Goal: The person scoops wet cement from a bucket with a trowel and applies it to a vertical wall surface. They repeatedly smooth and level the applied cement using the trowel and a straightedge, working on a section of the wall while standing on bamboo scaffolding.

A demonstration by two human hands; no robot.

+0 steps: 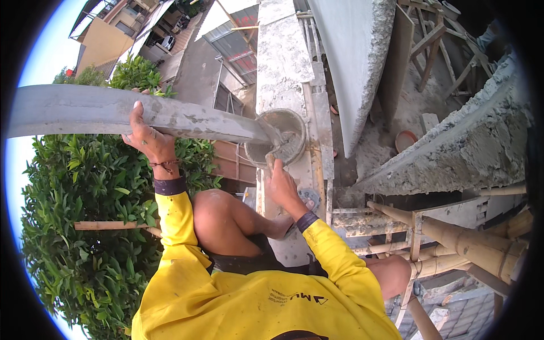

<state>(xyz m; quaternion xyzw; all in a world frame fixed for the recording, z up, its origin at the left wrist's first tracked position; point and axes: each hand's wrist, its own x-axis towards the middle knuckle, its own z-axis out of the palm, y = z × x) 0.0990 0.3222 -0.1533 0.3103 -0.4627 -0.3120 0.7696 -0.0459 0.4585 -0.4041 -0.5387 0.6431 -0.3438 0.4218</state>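
My left hand (150, 139) is closed around a long grey straightedge bar (79, 107) smeared with mortar, thumb over its near face. The bar runs from the far left to a round bucket (304, 133), its right end over the bucket's left rim. Wet grey mortar (292, 148) lies inside the bucket. My right hand (282, 186) grips the handle of a trowel (271, 162) at the bucket's near side. The trowel's blade is hard to make out against the mortar and the bar's end.
The bucket stands on a narrow mortar-spattered walkway (283, 68) edged with bamboo. A tall grey wall slab (354, 56) and a rough concrete edge (453, 147) rise to the right. Bamboo poles (470, 243) cross at lower right. A leafy tree (85, 226) fills the left, with a drop beyond.
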